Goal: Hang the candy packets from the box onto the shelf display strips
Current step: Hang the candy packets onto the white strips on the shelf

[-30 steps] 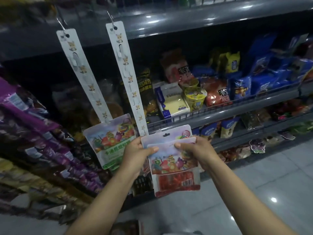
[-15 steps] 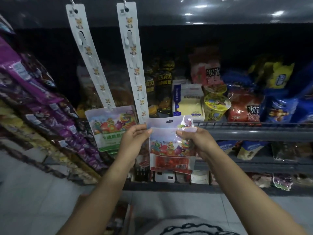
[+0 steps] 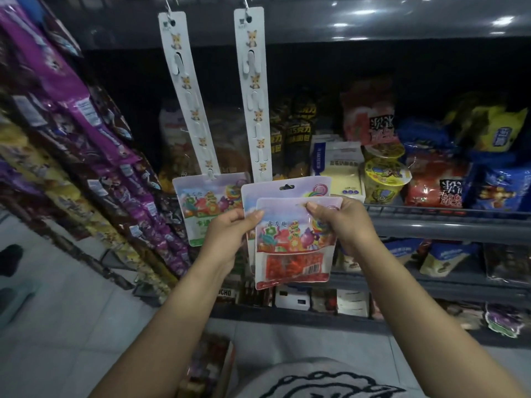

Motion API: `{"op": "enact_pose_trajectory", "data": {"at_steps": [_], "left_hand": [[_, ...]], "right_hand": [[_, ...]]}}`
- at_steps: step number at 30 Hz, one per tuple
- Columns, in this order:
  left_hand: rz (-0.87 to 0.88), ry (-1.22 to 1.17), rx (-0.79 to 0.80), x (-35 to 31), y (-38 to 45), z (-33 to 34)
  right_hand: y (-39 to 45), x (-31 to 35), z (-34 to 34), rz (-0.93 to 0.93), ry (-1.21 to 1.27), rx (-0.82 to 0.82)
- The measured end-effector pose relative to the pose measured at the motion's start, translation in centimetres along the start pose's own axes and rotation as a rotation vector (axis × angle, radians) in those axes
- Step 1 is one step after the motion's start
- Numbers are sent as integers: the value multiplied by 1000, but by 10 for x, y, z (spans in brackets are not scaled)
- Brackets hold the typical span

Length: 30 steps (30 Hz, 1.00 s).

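Two white display strips hang from the top shelf: the left strip (image 3: 188, 90) and the right strip (image 3: 255, 93). A green candy packet (image 3: 207, 205) hangs at the bottom of the left strip. In front of the right strip's lower end I hold two stacked candy packets: a front packet (image 3: 293, 245) with red candy and a rear packet (image 3: 284, 189) behind it, its hang hole showing at the top. My left hand (image 3: 230, 234) pinches their left edge. My right hand (image 3: 342, 222) pinches the front packet's top right corner.
Purple snack bags (image 3: 94, 130) hang in rows on the left. Grey shelves (image 3: 448, 222) on the right carry snack bags and cup noodles (image 3: 385, 179). An open box (image 3: 209, 366) with packets sits on the tiled floor below my arms.
The camera has shifted slightly, so the strips and packets sit a little differently in view. Both hands keep their hold on the two packets below the right strip.
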<state>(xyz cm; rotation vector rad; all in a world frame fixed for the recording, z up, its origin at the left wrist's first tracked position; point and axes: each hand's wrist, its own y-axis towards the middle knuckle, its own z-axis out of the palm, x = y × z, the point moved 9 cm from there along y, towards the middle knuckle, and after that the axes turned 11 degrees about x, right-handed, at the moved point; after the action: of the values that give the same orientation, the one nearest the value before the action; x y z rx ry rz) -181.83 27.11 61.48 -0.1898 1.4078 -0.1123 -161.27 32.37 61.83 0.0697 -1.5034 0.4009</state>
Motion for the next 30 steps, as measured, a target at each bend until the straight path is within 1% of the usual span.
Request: {"op": "enact_pose_trajectory", "data": {"at_steps": [2, 4, 6, 8, 13, 18, 23, 26, 30], "left_hand": [[-14, -37, -7, 1, -2, -6], [-33, -124, 0, 1, -2, -14], [-27, -230, 38, -4, 0, -18], [-1, -273, 80, -13, 1, -21], [-9, -283, 119, -24, 1, -22], [-32, -269, 97, -18, 1, -24], [34, -223, 92, -19, 0, -20], [49, -174, 141, -13, -1, -10], [1, -189, 187, 4, -1, -3]], "right_hand": [[-3, 6, -2, -27, -35, -35], [-9, 16, -10, -55, -87, -79], [-14, 26, -21, -78, -116, -99], [-20, 33, -28, -86, -145, -87], [-32, 43, -39, -137, -199, -105], [-39, 36, -42, -91, -150, -141], [-41, 40, -33, -125, -212, -114], [-35, 32, -24, -115, -250, -136], [-27, 7, -12, -43, -242, -196]]}}
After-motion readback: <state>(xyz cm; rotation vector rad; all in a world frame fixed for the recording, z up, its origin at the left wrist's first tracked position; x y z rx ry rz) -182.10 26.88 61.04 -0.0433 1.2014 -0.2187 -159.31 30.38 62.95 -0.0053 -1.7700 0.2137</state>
